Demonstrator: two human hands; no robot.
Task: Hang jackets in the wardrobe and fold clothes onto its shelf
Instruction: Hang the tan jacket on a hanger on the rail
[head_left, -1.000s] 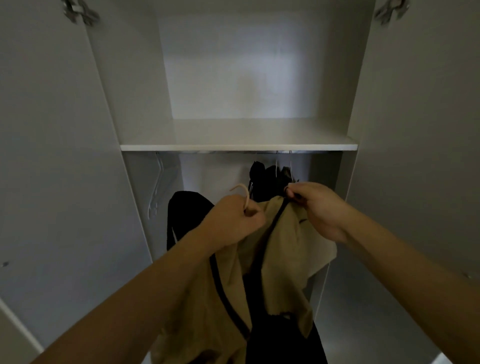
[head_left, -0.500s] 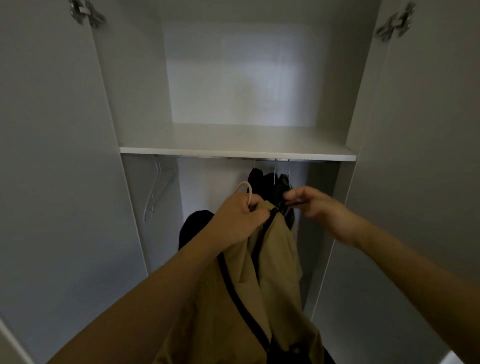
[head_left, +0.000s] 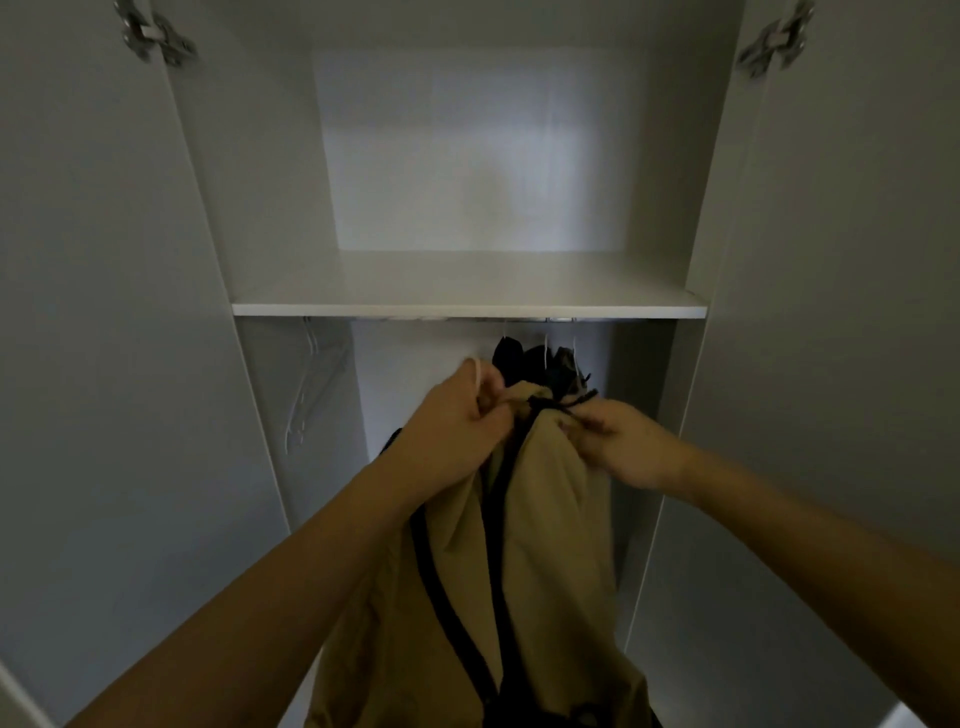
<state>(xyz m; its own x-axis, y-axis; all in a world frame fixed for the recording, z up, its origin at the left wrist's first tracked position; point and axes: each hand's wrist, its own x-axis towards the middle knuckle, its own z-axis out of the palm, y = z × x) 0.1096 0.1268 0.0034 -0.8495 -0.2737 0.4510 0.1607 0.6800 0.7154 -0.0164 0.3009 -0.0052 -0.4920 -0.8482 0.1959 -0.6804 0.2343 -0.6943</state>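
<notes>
Left hand (head_left: 457, 426) gripping hanger hook (head_left: 475, 370) with jacket (head_left: 524, 545) collar; right hand (head_left: 618, 441) pinching black cord (head_left: 563, 405) at collar. Held below shelf (head_left: 467, 310) front edge, before dark clothes (head_left: 540, 364) on rail. Probably soft, light, limp; best carried by hook
</notes>
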